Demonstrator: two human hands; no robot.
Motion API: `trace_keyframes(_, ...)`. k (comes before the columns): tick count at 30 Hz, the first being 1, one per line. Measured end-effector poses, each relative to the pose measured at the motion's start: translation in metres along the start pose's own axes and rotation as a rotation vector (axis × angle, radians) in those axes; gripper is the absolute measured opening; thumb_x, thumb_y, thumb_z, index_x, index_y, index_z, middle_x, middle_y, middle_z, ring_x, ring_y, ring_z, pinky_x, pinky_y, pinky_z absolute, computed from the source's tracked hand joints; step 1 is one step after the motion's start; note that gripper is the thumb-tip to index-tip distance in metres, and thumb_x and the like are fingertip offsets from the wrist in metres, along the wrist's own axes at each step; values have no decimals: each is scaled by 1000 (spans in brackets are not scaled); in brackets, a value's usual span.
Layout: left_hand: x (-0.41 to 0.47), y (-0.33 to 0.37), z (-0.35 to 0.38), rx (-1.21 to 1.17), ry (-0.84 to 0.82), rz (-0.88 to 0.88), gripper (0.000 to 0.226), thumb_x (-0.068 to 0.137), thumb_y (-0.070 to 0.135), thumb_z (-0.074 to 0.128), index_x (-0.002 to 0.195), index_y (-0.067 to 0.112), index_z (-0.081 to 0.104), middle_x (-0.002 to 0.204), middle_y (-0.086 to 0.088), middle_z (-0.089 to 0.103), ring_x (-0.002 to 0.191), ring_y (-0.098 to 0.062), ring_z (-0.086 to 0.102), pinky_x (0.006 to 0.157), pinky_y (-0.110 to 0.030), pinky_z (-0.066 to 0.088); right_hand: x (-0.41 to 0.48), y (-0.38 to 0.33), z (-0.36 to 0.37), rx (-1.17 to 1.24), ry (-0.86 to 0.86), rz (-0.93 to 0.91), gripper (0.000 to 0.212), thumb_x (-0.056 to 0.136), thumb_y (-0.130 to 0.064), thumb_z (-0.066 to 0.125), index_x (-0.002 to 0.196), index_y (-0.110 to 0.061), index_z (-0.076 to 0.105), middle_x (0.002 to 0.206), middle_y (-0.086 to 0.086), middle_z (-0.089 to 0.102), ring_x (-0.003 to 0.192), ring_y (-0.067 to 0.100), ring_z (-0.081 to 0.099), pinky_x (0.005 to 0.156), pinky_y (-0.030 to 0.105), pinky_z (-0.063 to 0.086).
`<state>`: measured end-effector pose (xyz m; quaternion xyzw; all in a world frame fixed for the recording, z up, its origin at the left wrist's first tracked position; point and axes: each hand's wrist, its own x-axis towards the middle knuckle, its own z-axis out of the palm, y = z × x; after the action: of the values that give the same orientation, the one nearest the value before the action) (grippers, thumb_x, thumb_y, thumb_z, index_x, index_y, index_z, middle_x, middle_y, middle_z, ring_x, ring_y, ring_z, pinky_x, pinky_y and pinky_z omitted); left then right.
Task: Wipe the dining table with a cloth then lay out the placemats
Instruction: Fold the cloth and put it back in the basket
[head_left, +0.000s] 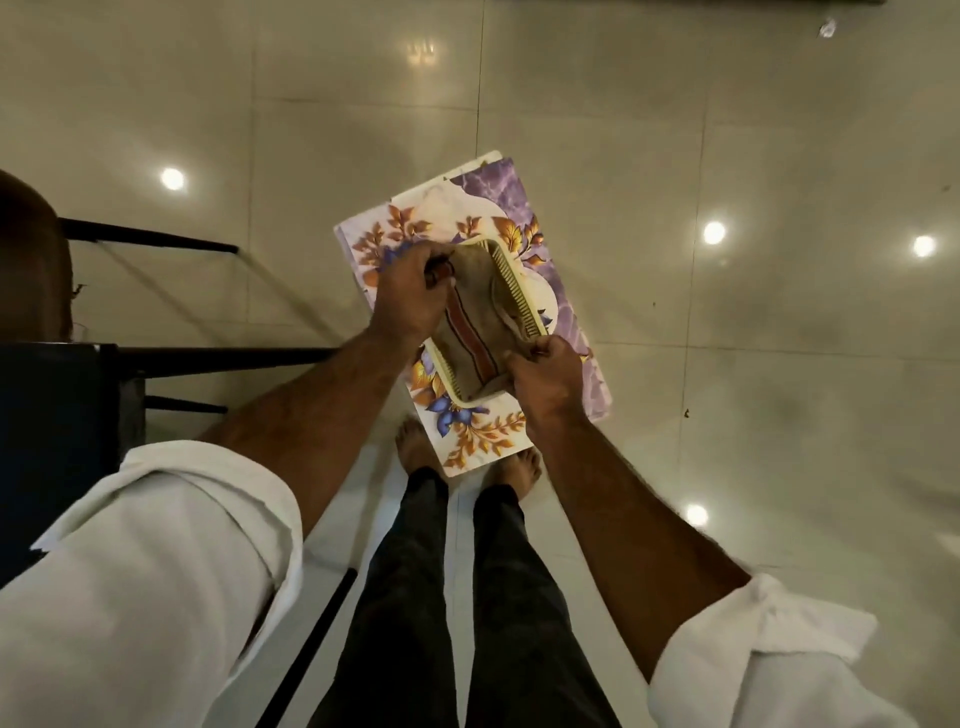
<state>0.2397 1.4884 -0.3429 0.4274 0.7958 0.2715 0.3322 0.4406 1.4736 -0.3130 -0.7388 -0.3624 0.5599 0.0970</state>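
While the tiled floor (727, 130) was seen below, the placemats (483, 431) were held level over bare feet | basket (519, 283) was rested on them | cloth (478, 322) was tucked inside | left hand (410, 296) was clamped on the basket rim | right hand (545, 379) was pinched onto the cloth edge

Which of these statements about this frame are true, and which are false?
1. The cloth lies inside the cream basket. True.
2. The basket sits on the floral placemats. True.
3. The placemats are spread on the dining table. False: they are stacked under the basket, held above the floor.
4. The right hand hangs idle. False: its fingers pinch the cloth.
5. The person wears shoes. False: the feet are bare.
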Motion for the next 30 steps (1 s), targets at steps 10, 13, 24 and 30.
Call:
trace_keyframes(10,-24,3,-17,134,282,-126,65,96,45,84,146,10,61,140,-13,68,130,-27,64,101,-28,50,2,-16,-17,-607,227,-354,50,101,-47,80,138,-14,72,131,7,79,115,27,77,99,41,61)
trace_keyframes(13,-47,-12,2,-39,10,-493,80,92,65,79,151,17,58,143,-6,71,132,-27,68,104,-31,52,25,-20,-33,-531,208,-362,38,100,-38,82,130,-15,73,121,6,82,101,22,80,95,42,66)
trace_keyframes(24,-53,-23,10,-36,-48,-558,42,95,33,67,126,7,72,123,-13,78,110,-30,72,95,-39,59,123,-23,-61,-732,-57,-201,67,99,-50,81,145,-5,63,143,15,69,128,33,68,104,40,55)
trace_keyframes(30,-55,-32,-29,-54,-5,-549,45,79,44,62,106,10,76,99,-14,81,86,-37,81,80,-58,69,132,-19,-58,-888,-73,-158,74,82,-65,90,119,-3,73,98,8,69,89,26,67,75,35,47)
